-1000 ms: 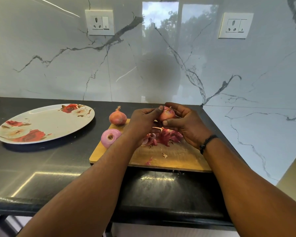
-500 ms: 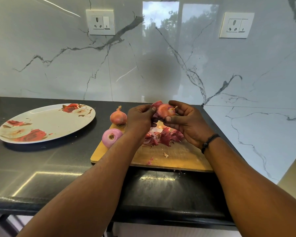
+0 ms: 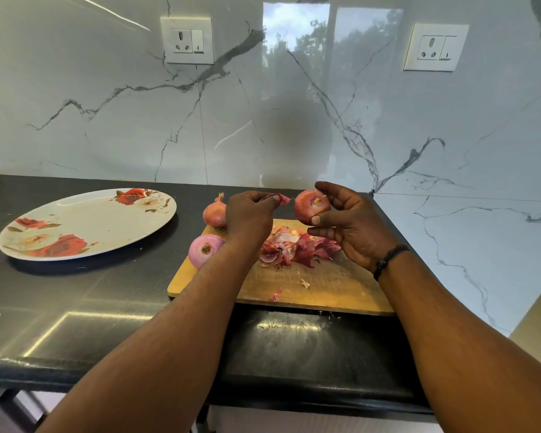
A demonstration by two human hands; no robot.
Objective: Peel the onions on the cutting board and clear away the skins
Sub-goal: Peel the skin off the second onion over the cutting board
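Above the cutting board point(image 3: 325, 285), left hand point(image 3: 250, 217) has pulled a pinched skin strip point(image 3: 282, 199) off the right hand point(image 3: 353, 226)-gripped onion point(image 3: 310, 206)

From my remote seat I see a glossy white marble-look wall point(image 3: 107, 120) with grey veins rising straight behind a black stone countertop point(image 3: 75, 307), and that wall turns a corner at the counter's right end and runs toward me along its right side. Above the counter, two white switched sockets sit on the wall, the left socket point(image 3: 187, 40) over the counter's middle and the right socket point(image 3: 435, 47) nearer the corner, and between them the polished wall mirrors a bright window reflection point(image 3: 325, 51) of sky and trees. The counter's near surface catches a pale streak of reflected light point(image 3: 63, 323), and below its front edge a dark frame leg point(image 3: 16, 407) shows at the lower left.
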